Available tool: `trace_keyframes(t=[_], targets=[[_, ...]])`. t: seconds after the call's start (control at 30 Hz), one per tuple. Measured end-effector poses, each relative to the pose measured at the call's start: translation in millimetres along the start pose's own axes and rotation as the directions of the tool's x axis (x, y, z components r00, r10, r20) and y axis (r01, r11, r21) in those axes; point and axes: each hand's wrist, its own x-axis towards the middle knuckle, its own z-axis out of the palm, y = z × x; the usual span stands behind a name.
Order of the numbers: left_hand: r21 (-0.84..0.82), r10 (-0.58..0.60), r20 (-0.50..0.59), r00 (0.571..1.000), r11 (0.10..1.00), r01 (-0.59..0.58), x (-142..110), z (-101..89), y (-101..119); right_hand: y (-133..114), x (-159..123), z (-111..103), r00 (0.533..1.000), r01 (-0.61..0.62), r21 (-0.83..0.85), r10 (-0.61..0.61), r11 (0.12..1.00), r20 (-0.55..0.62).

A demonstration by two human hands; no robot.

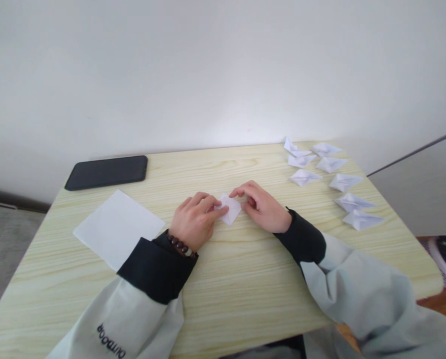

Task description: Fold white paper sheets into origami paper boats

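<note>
Paper square [231, 214] between your hands
Your left hand [193, 220] pinches it above the tabletop [241, 279]; your right hand [262, 207] meets its edge, grip indeterminable.

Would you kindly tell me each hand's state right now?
Left hand: closed, holding the small, diamond-shaped folded white paper.
Right hand: partly curled at the paper's edge; whether it grips cannot be told.
</note>
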Motion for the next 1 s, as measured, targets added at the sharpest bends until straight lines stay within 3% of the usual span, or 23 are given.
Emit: trace_keyframes(t=[0.4, 0.7, 1.0], targets=[[-0.017, -0.002, -0.019, 1.000, 1.000, 0.002, 0, 2.1, 0, 6, 3, -9, 0.997, 0.000, 0.026, -0.002, 1.000, 0.080], [-0.058, 0.033, -0.093, 0.995, 0.998, -0.039, -2, 6.0, -2, 0, -2, 8, 0.996, -0.038, -0.110, 0.028, 0.993, -0.085], [-0.036, 0.059, -0.172, 0.983, 0.997, -0.066, -2, 4.5, -2, 0, -2, 8, 0.996, -0.029, -0.088, 0.022, 0.996, -0.083]])
